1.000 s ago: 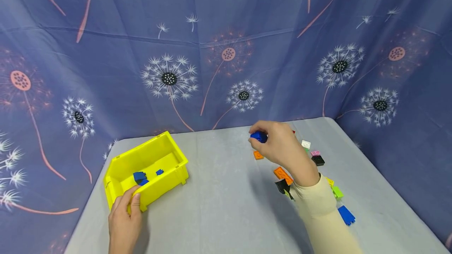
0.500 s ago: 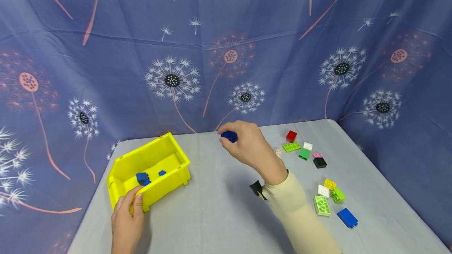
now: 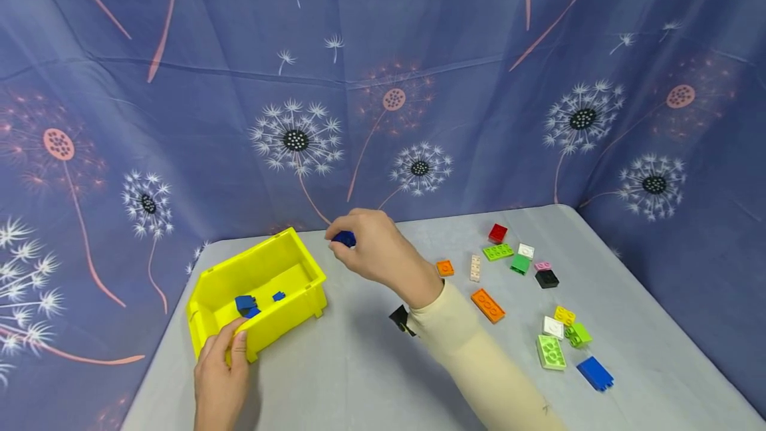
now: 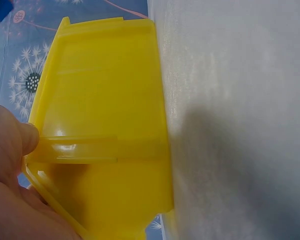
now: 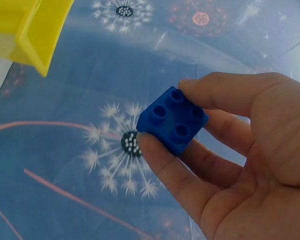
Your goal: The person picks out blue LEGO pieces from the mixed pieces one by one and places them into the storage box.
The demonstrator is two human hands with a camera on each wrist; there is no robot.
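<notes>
Right hand [image 3: 377, 245]: I hold the square blue plastic brick with four round studs [image 5: 172, 120] clamped between my thumb and fingers. The digits are spaced only as far apart as the brick and bear on its opposite sides; the studs face the right wrist camera. The brick is raised above the pale grey cloth-covered table [image 3: 335, 391], to the right of the open-topped yellow plastic bin [image 3: 287, 321] and apart from it.

Left hand [image 3: 223, 371]: I grip the bin's near wall at the rim, with my thumb against the outside.

Limits of view: in the head view, my right fingers cover part of the brick. The bin wall hides some of my left fingers, so their full contact cannot be told. The near wall also partly covers the dark blue plastic pieces [image 3: 245, 304] in the bin. In the left wrist view, my left hand is cut off at the left edge. The small black object [image 3: 401, 319] by my cream sleeve [image 3: 473, 358] is partly hidden and hard to identify.
</notes>
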